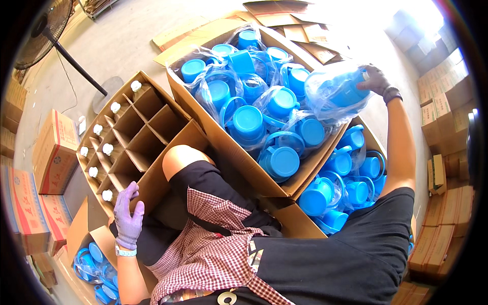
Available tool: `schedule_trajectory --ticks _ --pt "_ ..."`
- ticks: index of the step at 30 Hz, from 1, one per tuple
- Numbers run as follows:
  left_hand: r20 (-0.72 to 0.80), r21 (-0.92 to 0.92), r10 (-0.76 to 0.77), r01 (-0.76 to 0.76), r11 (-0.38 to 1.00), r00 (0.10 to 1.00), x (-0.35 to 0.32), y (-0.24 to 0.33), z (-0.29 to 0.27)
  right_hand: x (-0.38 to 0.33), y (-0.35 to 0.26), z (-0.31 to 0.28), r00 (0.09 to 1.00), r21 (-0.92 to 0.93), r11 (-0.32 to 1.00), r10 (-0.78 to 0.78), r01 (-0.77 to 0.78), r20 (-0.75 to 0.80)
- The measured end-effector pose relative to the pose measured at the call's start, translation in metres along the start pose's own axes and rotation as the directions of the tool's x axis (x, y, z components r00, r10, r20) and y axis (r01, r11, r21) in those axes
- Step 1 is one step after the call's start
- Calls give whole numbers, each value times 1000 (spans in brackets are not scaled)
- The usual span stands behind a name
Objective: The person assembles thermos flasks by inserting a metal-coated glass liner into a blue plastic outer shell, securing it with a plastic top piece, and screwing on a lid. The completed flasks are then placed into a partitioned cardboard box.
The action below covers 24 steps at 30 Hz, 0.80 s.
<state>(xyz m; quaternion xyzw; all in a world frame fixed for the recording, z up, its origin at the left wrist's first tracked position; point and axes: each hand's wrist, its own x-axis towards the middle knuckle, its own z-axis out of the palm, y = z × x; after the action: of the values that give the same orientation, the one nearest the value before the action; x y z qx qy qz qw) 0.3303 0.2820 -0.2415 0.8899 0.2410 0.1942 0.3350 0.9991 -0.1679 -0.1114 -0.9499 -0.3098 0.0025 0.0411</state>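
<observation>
My right hand, in a dark glove, grips a blue plastic jug wrapped in a clear bag. It is raised over the right rim of a large open carton. Inside that carton lie several blue lidded jugs with handles, many in clear bags. My left hand, in a purple glove, is open with fingers stretched and holds nothing. Close to it is a carton with cardboard dividers. Several bottles with white caps stand in its left cells, while its other visible cells hold no bottles.
More blue jugs fill a carton at the right and another box at the lower left. A black fan stands at the far left. Printed cartons are stacked on both sides. Flattened cardboard lies at the back.
</observation>
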Motion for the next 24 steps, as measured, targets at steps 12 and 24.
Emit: schedule_trajectory --ticks 12,24 --pt "-66 -20 -332 331 943 941 -54 -37 -13 34 -18 255 899 -239 965 197 -107 392" --pt "-310 -66 -423 425 903 851 -90 -64 -55 152 -137 209 860 -208 875 475 -438 185"
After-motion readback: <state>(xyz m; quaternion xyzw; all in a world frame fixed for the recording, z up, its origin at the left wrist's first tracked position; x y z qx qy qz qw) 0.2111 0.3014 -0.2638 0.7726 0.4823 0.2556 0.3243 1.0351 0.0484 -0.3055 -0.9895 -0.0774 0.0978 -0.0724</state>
